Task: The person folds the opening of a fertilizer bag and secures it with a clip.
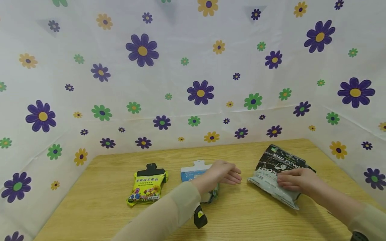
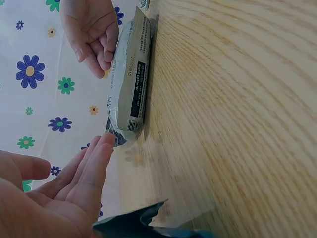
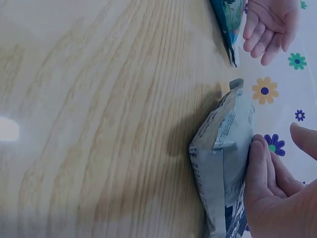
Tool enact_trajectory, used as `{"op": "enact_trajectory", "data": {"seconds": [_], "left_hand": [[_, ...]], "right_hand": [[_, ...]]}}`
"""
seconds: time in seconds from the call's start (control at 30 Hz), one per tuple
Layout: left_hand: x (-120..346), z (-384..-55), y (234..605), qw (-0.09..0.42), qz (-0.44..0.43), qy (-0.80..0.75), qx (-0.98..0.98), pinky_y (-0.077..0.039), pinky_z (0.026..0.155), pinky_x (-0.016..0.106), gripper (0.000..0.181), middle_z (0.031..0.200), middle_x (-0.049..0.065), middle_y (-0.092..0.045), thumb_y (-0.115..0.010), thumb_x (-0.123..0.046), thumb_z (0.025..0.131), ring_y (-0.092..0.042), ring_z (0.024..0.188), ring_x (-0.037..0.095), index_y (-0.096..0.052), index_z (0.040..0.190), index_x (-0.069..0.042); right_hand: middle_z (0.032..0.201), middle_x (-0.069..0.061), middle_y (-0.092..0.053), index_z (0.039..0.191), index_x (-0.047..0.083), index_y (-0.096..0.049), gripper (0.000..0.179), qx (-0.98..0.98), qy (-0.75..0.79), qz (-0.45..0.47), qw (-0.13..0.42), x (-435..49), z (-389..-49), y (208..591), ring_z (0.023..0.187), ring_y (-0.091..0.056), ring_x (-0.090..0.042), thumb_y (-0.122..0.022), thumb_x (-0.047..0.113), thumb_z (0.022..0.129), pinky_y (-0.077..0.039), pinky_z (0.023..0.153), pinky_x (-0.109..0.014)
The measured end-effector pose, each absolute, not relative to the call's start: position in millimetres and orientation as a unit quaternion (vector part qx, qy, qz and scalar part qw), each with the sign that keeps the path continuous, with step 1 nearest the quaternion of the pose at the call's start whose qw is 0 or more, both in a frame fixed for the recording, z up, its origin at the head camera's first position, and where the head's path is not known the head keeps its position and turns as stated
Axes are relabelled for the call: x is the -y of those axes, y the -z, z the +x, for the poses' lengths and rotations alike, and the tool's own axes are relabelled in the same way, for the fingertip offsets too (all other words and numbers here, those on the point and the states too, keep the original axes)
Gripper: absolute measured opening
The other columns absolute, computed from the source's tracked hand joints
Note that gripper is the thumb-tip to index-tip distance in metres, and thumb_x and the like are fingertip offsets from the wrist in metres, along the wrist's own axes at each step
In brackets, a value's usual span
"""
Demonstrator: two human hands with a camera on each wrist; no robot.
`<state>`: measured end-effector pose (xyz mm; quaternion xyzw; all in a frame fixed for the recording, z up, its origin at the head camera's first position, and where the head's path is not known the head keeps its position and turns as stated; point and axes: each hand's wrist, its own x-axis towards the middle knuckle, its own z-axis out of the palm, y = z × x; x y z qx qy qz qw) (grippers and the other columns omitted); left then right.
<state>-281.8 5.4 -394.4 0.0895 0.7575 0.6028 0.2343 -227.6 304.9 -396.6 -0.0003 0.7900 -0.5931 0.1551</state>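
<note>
My left hand [image 1: 221, 172] hovers over the right side of a blue bag [image 1: 191, 174] with a white clip [image 1: 197, 165] along its top, hiding much of it. Its fingers are extended and hold nothing. On the right lies a plump black-and-white bag [image 1: 265, 170] printed "BUD POWER". The fingers of my right hand [image 1: 298, 180] rest lightly on its upper face, nearly straight, with the thumb apart in the right wrist view. In the left wrist view, the bag [image 2: 130, 74] lies flat on the table between both hands.
A yellow bag [image 1: 146, 189] with flower pictures and a black clip [image 1: 151, 170] lies at the left of the wooden table [image 1: 99, 197]. A small black object [image 1: 200, 217] with a yellow mark shows beside the left sleeve. Flower-printed white cloth [image 1: 175, 73] walls the back and sides.
</note>
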Motion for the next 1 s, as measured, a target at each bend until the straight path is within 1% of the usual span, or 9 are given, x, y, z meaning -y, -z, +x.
{"op": "enact_trajectory", "data": {"seconds": [0.13,0.27,0.37,0.47,0.6,0.77,0.9,1.0], "left_hand": [[-8,-282,396,0.231,0.088,-0.601,-0.76,-0.067,0.092,0.04,0.039,0.11,0.024,-0.079,-0.048,-0.019,0.113,-0.08,0.104,0.035,-0.071,0.127,0.009],[-11,-282,397,0.227,0.088,-0.603,-0.76,-0.067,0.092,0.041,0.035,0.108,0.025,-0.079,-0.052,-0.015,0.111,-0.08,0.103,0.035,-0.071,0.125,0.01],[-14,-281,398,0.226,0.089,-0.606,-0.757,-0.067,0.091,0.041,0.032,0.108,0.026,-0.079,-0.056,-0.011,0.108,-0.08,0.103,0.036,-0.071,0.124,0.012],[-18,-280,400,0.227,0.094,-0.607,-0.756,-0.067,0.091,0.041,0.031,0.109,0.027,-0.078,-0.057,-0.01,0.108,-0.079,0.104,0.038,-0.07,0.125,0.013],[-23,-280,403,0.226,0.098,-0.605,-0.757,-0.067,0.091,0.042,0.03,0.109,0.028,-0.078,-0.058,-0.009,0.107,-0.079,0.104,0.039,-0.071,0.124,0.012],[-28,-279,403,0.224,0.095,-0.599,-0.763,-0.068,0.089,0.04,0.028,0.109,0.028,-0.078,-0.059,-0.008,0.107,-0.079,0.104,0.04,-0.072,0.123,0.012],[-31,-278,403,0.222,0.091,-0.595,-0.767,-0.068,0.089,0.04,0.028,0.109,0.029,-0.078,-0.059,-0.007,0.107,-0.079,0.104,0.041,-0.072,0.122,0.012],[-33,-277,404,0.22,0.089,-0.595,-0.768,-0.069,0.088,0.04,0.027,0.109,0.03,-0.078,-0.059,-0.007,0.107,-0.079,0.103,0.041,-0.072,0.121,0.012]], "right_hand": [[0.114,-0.007,-0.081,0.146,-0.029,-0.037,0.068,-0.788,0.594,0.008,0.16,-310,-226,397,0.096,-0.076,-0.003,-0.064,0.02,0.108,-0.066,0.089,-0.024],[0.115,-0.005,-0.08,0.147,-0.029,-0.036,0.069,-0.785,0.597,0.017,0.161,-315,-224,400,0.096,-0.076,-0.003,-0.064,0.02,0.108,-0.066,0.089,-0.024],[0.113,-0.003,-0.08,0.147,-0.028,-0.037,0.068,-0.787,0.596,0.027,0.16,-318,-222,402,0.095,-0.075,-0.002,-0.065,0.021,0.108,-0.066,0.089,-0.025],[0.11,0.0,-0.08,0.145,-0.027,-0.041,0.067,-0.79,0.591,0.033,0.157,-321,-220,404,0.094,-0.075,-0.002,-0.066,0.021,0.107,-0.066,0.089,-0.024],[0.105,0.003,-0.08,0.14,-0.028,-0.046,0.059,-0.787,0.597,0.036,0.154,-324,-216,406,0.091,-0.075,-0.001,-0.065,0.018,0.107,-0.066,0.086,-0.023],[0.104,0.005,-0.079,0.138,-0.028,-0.049,0.052,-0.78,0.606,0.038,0.152,-329,-213,408,0.09,-0.076,-0.002,-0.063,0.012,0.108,-0.066,0.085,-0.024],[0.106,0.006,-0.079,0.14,-0.026,-0.048,0.054,-0.786,0.598,0.044,0.151,-332,-212,409,0.091,-0.075,-0.002,-0.063,0.015,0.108,-0.066,0.085,-0.024],[0.105,0.007,-0.079,0.14,-0.027,-0.047,0.055,-0.782,0.603,0.044,0.15,-334,-211,410,0.09,-0.075,-0.002,-0.064,0.014,0.108,-0.066,0.085,-0.023]]}}
